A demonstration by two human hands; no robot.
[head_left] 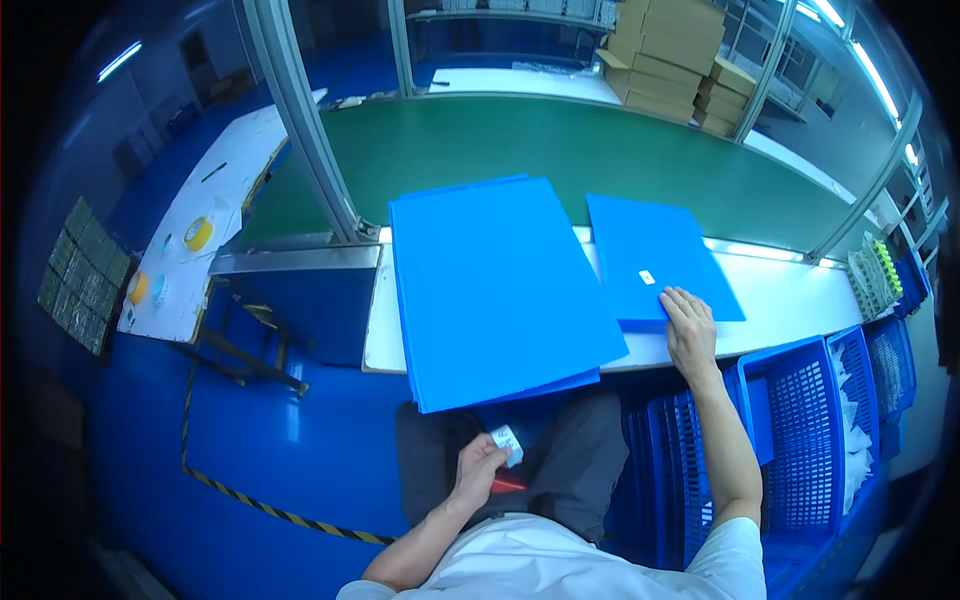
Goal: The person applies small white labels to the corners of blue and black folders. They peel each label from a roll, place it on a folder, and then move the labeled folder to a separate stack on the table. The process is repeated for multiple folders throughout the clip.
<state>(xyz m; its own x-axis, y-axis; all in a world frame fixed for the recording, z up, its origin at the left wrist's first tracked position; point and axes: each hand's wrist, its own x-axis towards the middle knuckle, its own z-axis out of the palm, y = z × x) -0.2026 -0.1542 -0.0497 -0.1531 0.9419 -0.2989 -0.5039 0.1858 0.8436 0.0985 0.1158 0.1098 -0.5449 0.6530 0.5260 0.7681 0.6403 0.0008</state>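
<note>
Over my lap, my left hand (480, 468) pinches a small white printed piece (507, 445) that looks like a label or a small stack of labels. My right hand (690, 328) rests with its fingers stretched out on the near part of a smaller blue sheet (655, 240). Just beyond those fingertips, a small white label (646, 277) lies on this sheet. To its left is a pile of larger blue sheets (500, 290), overhanging the near edge of the white bench (775, 300). Something red (507, 485) shows on my lap beside the left hand.
Behind the bench runs a green conveyor surface (450, 145), with metal posts (305, 110) around it. Blue plastic baskets (800, 440) stand at my right, one holding white material. A white side table (215, 190) carries rolls of yellow tape (198, 233). Cardboard boxes (665, 55) are stacked at the back.
</note>
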